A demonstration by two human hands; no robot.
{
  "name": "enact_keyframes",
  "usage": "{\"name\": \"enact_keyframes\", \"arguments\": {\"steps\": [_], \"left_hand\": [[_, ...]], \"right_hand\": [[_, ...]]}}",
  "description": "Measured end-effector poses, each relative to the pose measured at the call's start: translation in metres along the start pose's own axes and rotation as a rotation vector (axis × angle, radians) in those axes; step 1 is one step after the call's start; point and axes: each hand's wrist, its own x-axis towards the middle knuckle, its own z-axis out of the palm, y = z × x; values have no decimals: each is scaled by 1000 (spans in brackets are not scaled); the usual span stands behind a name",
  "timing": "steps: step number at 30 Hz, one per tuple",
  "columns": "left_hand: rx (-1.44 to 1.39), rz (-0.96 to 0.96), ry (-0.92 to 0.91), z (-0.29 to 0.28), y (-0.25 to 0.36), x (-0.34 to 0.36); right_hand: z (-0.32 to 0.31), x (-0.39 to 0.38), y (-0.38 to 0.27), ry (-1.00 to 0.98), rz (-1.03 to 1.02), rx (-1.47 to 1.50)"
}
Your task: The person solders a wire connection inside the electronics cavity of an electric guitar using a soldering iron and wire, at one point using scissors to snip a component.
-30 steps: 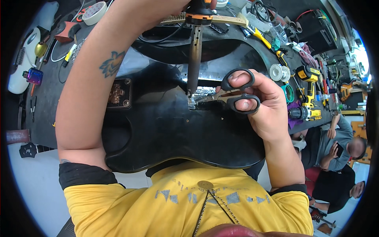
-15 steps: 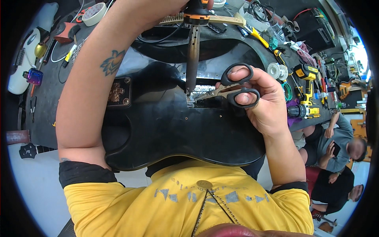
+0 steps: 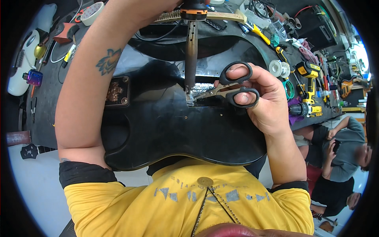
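A black electric guitar body (image 3: 185, 138) lies back side up in front of me, with a foil-lined rectangular cavity (image 3: 204, 87) in it. My left hand (image 3: 167, 5), cut off by the top edge, grips the black and orange handle of a large soldering iron (image 3: 192, 55). The iron points down, its tip inside the cavity's left end. In my right hand (image 3: 265, 98) are black-handled scissors (image 3: 227, 89), thumb and finger through the loops. Their blades reach into the cavity and meet the spot beside the iron's tip; the exact contact is too small to tell.
A yellow drill (image 3: 308, 91), a wire spool (image 3: 279, 68) and a yellow-handled brush (image 3: 260, 35) lie on the dark bench right of the body. Left are a tape roll (image 3: 92, 14) and a purple device (image 3: 33, 77). Two people (image 3: 341, 154) sit at the right.
The iron and my left forearm have shifted slightly to the left. My scissors stay nearly in place. The people at the right have moved a little.
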Motion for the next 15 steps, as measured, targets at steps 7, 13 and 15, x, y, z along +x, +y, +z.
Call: {"name": "enact_keyframes", "arguments": {"steps": [7, 13, 15], "left_hand": [[-84, 17, -12, -1, -3, 1], [-128, 44, -52, -3, -4, 2], [-145, 51, -62, -4, -5, 3]], "right_hand": [[2, 0, 1, 8, -23, 6], [2, 0, 0, 8, -30, -16], [2, 0, 0, 8, -33, -8]]}}
